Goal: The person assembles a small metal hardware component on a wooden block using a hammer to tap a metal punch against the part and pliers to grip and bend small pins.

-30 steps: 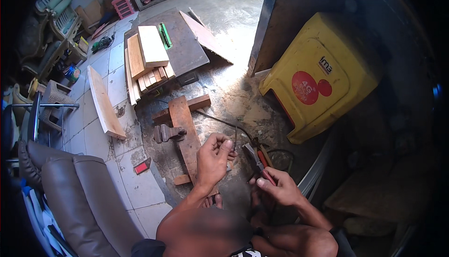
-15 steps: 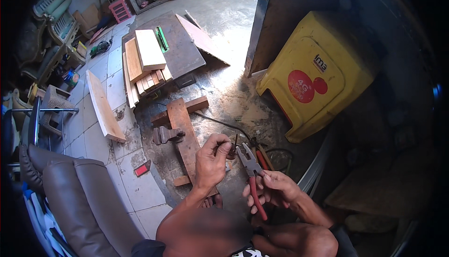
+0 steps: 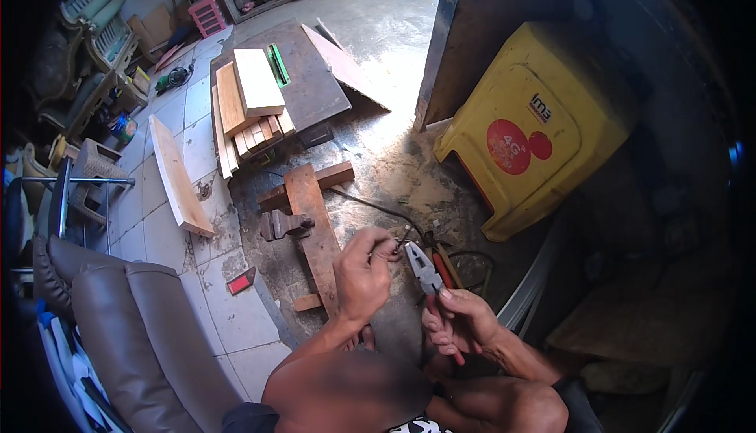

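So the pliers (image 3: 429, 275) were up in the air over the dusty floor (image 3: 394, 173), long axis running diagonal: metal nose pointing up and to the left, red handles angled back down toward the person. The right hand (image 3: 461, 327) was wrapped closed around those handles, wrist low near the knee. The left hand (image 3: 364, 271) was raised just beside the nose, fingers pinched shut on something small, too tiny to make out. A wooden plank (image 3: 315, 232) lay right behind the hands.
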The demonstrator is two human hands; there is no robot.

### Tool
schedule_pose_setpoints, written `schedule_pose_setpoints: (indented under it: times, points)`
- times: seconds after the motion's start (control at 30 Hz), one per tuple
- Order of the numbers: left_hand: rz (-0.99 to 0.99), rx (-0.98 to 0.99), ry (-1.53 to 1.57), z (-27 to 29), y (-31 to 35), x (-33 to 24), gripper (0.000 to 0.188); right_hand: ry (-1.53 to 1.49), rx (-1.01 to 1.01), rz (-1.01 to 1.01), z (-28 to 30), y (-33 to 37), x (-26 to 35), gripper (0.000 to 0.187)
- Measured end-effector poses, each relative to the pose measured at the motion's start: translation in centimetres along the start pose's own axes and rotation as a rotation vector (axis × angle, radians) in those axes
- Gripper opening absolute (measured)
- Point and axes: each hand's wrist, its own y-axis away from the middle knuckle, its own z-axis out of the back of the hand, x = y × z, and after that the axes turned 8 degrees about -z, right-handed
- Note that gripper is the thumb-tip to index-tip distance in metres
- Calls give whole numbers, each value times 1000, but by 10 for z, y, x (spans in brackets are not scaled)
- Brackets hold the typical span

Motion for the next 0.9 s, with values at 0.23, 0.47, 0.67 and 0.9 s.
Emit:
schedule_pose_setpoints:
  times: [0.23,0.47,0.67,0.9]
  points:
    - [563,-92,807,24,-10,2,17,638,-264,192,-7,3,5,44]
    - [666,-47,835,8,-1,-2,17,851,-668,380,-8,-11,7,34]
    - [631,42,823,-9,4,-7,20,1120,-823,858,-16,-39,17,38]
    - [538,-111,684,7,-2,-2,25,892,-659,341,-8,-6,17,41]
